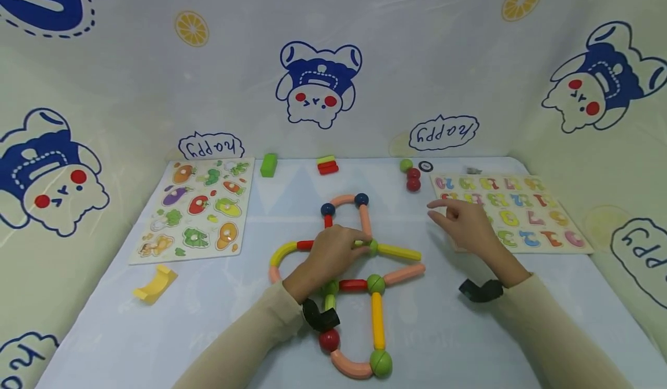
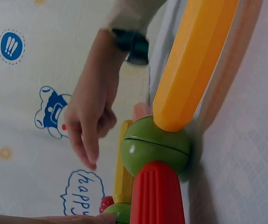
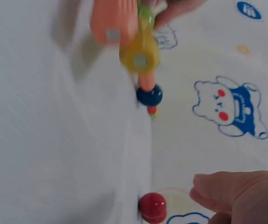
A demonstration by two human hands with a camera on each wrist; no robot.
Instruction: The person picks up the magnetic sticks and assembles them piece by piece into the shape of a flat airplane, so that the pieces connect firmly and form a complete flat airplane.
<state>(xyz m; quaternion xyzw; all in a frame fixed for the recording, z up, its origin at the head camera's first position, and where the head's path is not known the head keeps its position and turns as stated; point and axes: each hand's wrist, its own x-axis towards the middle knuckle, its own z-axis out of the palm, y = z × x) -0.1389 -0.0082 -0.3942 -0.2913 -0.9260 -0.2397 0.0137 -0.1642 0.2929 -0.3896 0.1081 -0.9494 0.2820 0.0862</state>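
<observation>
My left hand (image 1: 333,251) reaches over the magnetic stick-and-ball figure and pinches a green ball (image 1: 372,247) at its right side. From that ball a yellow stick (image 1: 398,253) points right. Below it, a second green ball (image 1: 376,284) joins a red stick (image 1: 353,285), an orange stick (image 1: 377,321) and a pink stick (image 1: 405,274) with a free end. Two dark blue balls (image 1: 361,199) and a curved pink piece form the far end. My right hand (image 1: 465,224) hovers near the number board, thumb and index finger apart, holding nothing.
A vegetable puzzle board (image 1: 195,212) lies at left, a number puzzle board (image 1: 521,212) at right. Along the back sit a green block (image 1: 268,165), red and yellow-green pieces (image 1: 327,165), and red balls (image 1: 413,179) beside a green one. A yellow arched block (image 1: 156,284) lies front left.
</observation>
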